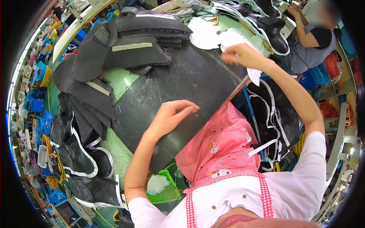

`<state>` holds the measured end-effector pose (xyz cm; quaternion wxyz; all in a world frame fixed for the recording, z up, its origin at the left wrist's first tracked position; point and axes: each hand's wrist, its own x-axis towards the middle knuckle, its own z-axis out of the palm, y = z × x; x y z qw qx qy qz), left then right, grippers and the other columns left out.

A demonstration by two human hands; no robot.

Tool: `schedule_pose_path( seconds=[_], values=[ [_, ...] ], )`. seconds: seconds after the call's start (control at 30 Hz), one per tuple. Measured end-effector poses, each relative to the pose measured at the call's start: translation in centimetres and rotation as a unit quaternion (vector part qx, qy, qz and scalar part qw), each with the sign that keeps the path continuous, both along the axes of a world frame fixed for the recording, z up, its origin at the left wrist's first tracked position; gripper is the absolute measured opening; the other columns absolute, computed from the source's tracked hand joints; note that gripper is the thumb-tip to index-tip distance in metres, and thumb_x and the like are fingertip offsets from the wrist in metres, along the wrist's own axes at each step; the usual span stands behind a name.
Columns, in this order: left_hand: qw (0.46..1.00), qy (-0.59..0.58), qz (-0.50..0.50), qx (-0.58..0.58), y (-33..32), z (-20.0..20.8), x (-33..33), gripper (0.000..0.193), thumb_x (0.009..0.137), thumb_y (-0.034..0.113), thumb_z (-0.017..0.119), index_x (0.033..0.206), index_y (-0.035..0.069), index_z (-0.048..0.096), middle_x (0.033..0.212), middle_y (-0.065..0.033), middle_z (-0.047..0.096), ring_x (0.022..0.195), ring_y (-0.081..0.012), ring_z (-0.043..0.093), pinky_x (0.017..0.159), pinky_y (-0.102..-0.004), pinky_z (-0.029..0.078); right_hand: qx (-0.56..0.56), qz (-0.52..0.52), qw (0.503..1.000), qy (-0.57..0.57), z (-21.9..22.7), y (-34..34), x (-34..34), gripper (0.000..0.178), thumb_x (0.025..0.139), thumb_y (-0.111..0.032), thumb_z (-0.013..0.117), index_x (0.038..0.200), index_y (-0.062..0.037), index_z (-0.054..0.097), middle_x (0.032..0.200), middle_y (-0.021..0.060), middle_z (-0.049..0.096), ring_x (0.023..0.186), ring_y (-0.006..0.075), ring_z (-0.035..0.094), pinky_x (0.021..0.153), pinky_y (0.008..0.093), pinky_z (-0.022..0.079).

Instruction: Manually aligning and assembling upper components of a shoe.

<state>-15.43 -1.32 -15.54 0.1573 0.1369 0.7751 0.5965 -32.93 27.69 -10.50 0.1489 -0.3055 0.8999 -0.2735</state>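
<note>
My left hand [171, 117] hovers over or rests on the black work mat [178, 79]. Its fingers reach forward, the thumb lies apart from them, and nothing shows between. To the right, my right hand [241, 57] is at the mat's far right edge, beside thin white cut pieces [205, 32]. Its fingers are curled in with slight blur; whether they pinch anything is hidden. Below that wrist a white pointed piece [254, 76] hangs over the table edge. Stacked dark fabric panels [131, 55], some with pale strips, fan around the mat's far left side.
Black boot uppers with white edging [78, 159] hang at left; more black pieces [272, 114] lie below the table's right edge. A green basket [165, 190] holds something white near my left elbow. Another person [315, 41] works at far right beside blue baskets [317, 74].
</note>
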Motion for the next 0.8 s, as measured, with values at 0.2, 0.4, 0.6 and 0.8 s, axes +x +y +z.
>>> schedule_pose_path(
  seconds=[0.2,0.4,0.6,0.8],
  values=[
    [0.969,0.232,-0.011,-0.079,5.0,-2.0,-7.6,0.013,0.088,0.012,0.063,0.097,0.006,0.07,0.098,-0.0098,0.069,0.098,-0.0267,0.063,0.089,-0.0358,0.049,0.032,-0.025,0.948,0.317,-7.7,-6.2,-9.9,0.031,0.086,-0.031,0.064,0.095,-0.0013,0.066,0.093,0.0192,0.069,0.088,0.0312,0.068,0.077,0.0401,0.054],
    [0.908,0.351,0.171,-0.154,8.0,-4.9,-14.4,0.018,0.078,0.015,0.067,0.093,0.006,0.065,0.1,-0.0123,0.064,0.098,-0.0319,0.059,0.09,-0.0425,0.047,0.16,-0.036,0.896,0.412,-10.2,-9.1,-11.8,0.016,0.076,-0.018,0.06,0.082,-0.0057,0.068,0.071,0.0151,0.068,0.066,0.0319,0.069,0.064,0.0428,0.055],
    [0.848,0.34,0.16,-0.374,10.4,-9.4,-17.1,0.075,0.081,0.049,0.064,0.134,-0.001,0.049,0.142,-0.0155,0.047,0.136,-0.0301,0.039,0.114,-0.0483,0.025,-0.043,-0.05,0.952,0.297,-10.8,-3.4,-14.9,0.017,0.087,-0.02,0.062,0.086,-0.0033,0.064,0.072,0.0142,0.066,0.07,0.0279,0.068,0.063,0.0379,0.054],
    [0.84,0.325,0.147,-0.408,12.3,-9.2,-18.0,0.08,0.085,0.057,0.057,0.139,0.0,0.045,0.149,-0.0163,0.039,0.143,-0.0292,0.03,0.118,-0.0486,0.019,-0.444,-0.224,0.867,0.016,-6.9,14.5,-31.3,0.034,0.099,-0.035,0.052,0.11,-0.0031,0.058,0.087,0.0109,0.066,0.061,0.0161,0.063,0.056,0.0255,0.052]
  ],
)
